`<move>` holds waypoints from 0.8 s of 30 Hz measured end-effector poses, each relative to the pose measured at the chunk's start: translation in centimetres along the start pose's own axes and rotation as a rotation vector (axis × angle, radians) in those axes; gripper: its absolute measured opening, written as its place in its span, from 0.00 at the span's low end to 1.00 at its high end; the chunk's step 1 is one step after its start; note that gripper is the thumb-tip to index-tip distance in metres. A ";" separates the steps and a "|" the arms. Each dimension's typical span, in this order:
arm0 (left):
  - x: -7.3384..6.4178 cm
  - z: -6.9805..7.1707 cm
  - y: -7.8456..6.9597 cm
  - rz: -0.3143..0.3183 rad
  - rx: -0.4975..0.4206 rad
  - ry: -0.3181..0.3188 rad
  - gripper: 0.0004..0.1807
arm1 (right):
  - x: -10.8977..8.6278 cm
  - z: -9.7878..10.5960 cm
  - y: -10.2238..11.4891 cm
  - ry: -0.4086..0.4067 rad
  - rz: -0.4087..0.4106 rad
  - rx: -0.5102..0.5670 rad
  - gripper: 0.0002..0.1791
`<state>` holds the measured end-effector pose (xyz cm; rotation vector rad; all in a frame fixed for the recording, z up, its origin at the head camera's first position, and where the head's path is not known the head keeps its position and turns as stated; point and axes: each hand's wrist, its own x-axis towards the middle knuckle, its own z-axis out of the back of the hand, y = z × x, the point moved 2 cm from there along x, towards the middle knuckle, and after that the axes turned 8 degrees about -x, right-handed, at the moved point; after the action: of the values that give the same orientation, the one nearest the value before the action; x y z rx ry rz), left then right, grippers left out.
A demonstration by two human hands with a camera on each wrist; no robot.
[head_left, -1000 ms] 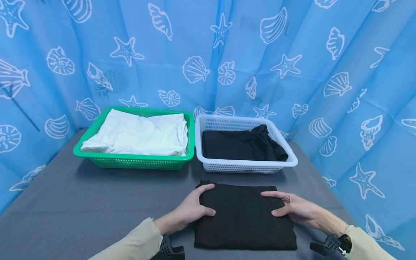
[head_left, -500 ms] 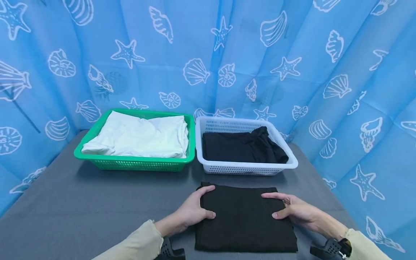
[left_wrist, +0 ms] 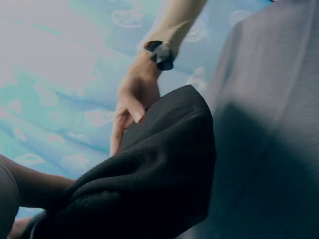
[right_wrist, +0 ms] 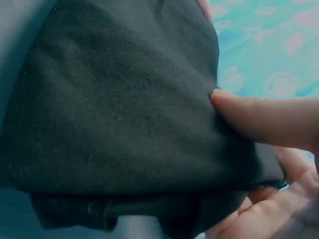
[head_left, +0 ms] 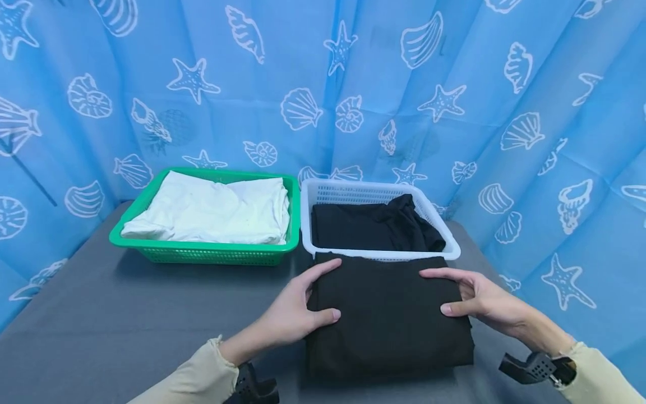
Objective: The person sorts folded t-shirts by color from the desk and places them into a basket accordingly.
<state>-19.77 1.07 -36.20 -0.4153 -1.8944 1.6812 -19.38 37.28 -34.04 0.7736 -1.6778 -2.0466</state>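
Observation:
A folded black garment is held up off the table, just in front of the white basket. My left hand grips its left side, thumb on top and the other fingers mostly hidden beneath. On the opposite side my right hand pinches the edge between thumb and fingers. In the right wrist view the right thumb presses the upper face of the garment, whose folded layers hang a little at the lower edge. The left wrist view shows the right hand across the garment.
Inside the white basket lies black folded clothing, bunched at its right end. A green basket with folded white cloth stands left of it, close beside. Both are on a grey-covered table, before a blue shell-print curtain.
Both hands have raised the folded black garment off the table and brought it slightly toward the white basket, so its far edge now overlaps the basket's front in view.

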 end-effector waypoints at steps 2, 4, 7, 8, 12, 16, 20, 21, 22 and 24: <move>0.5 0.6 -1.1 -0.054 0.004 0.004 0.44 | 0.0 0.6 1.4 -0.034 0.041 -0.030 0.34; 1.3 1.2 -2.2 -0.085 0.041 -0.010 0.43 | 0.3 1.3 3.0 -0.092 0.066 -0.069 0.34; 3.5 2.2 -3.6 -0.110 0.106 -0.035 0.42 | 1.1 2.5 5.5 -0.222 0.072 -0.170 0.33; 4.4 2.7 -4.1 -0.119 0.132 -0.043 0.42 | 1.5 3.0 6.3 -0.264 0.065 -0.190 0.33; 8.7 4.6 -4.9 -0.107 0.234 -0.097 0.41 | 4.2 5.1 8.8 -0.441 0.022 -0.254 0.34; 12.5 6.3 -4.4 0.006 0.312 -0.154 0.41 | 7.5 7.1 9.3 -0.531 -0.031 -0.290 0.35; 15.0 7.4 -3.6 0.137 0.361 -0.174 0.44 | 10.5 8.1 8.5 -0.541 -0.068 -0.356 0.35; 15.4 7.6 -3.4 0.160 0.376 -0.173 0.45 | 11.2 8.2 8.3 -0.547 -0.079 -0.390 0.35; 15.8 7.8 -3.3 0.181 0.401 -0.169 0.45 | 11.8 8.2 8.1 -0.556 -0.093 -0.434 0.35; 16.2 8.2 -3.2 0.213 0.470 -0.147 0.47 | 12.9 8.1 7.7 -0.587 -0.141 -0.550 0.33</move>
<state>-37.08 3.33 -30.15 -0.3154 -1.5185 2.2776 -34.86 34.04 -27.71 0.1072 -1.2008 -2.8388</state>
